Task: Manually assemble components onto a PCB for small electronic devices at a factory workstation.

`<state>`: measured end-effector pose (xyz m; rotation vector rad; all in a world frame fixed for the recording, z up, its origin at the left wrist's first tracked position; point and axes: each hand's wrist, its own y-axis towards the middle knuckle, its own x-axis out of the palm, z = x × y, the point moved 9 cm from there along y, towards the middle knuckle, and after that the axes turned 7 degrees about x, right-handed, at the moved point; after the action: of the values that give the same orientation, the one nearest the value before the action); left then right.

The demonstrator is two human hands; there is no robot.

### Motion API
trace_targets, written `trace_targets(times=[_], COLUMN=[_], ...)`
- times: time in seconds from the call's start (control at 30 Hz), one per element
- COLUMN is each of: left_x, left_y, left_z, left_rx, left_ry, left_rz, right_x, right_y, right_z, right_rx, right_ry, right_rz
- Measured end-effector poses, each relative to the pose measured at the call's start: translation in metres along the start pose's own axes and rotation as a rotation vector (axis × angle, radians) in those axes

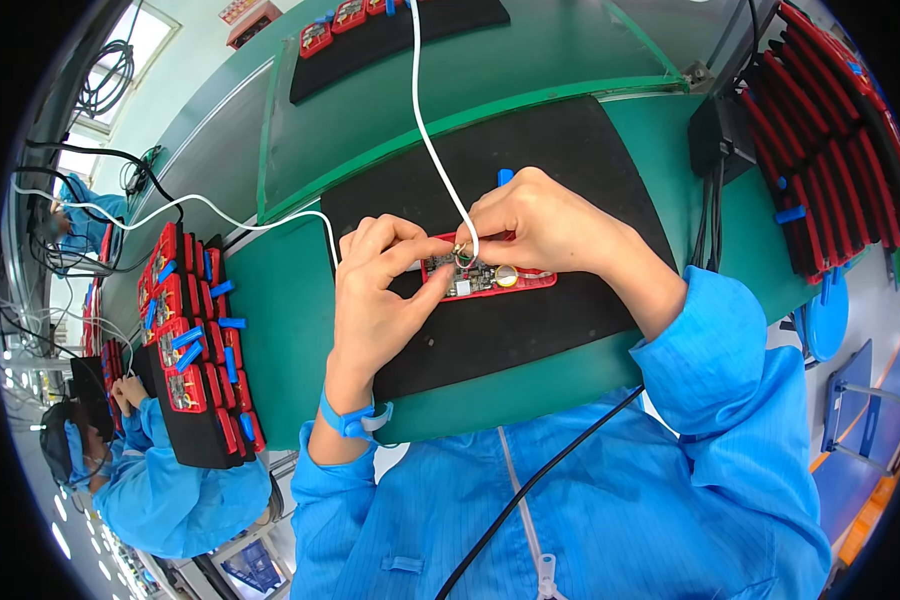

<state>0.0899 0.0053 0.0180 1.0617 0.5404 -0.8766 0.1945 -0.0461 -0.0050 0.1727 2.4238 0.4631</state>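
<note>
Fingers (425, 262) pinched, touching red circuit module (490, 277)

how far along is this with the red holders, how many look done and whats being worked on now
In hand: one red holder with a circuit board on the black mat, gripped by the left hand while the right hand holds the white cable at its top edge. Stacks of similar red holders sit on the left tray and in the right rack; which are finished cannot be told.
</note>
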Motion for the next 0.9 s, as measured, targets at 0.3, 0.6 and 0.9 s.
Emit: trace_targets(times=[0.3,0.6,0.9], left_x=[-0.001,0.002,-0.044], left_y=[-0.004,0.006,0.011], left_z=[0.005,0.004,0.031], left_rx=[0.053,0.126,0.116], left_ry=[0.052,0.084,0.040], left_rz=[0.063,0.096,0.087], right_x=[0.003,-0.002,0.006], right_y=[-0.003,0.007,-0.002], right_z=[-0.008,0.002,-0.012], right_rx=[-0.035,-0.020,-0.113], right_ry=[-0.026,-0.027,-0.180], right_rz=[0.000,-0.002,-0.085])
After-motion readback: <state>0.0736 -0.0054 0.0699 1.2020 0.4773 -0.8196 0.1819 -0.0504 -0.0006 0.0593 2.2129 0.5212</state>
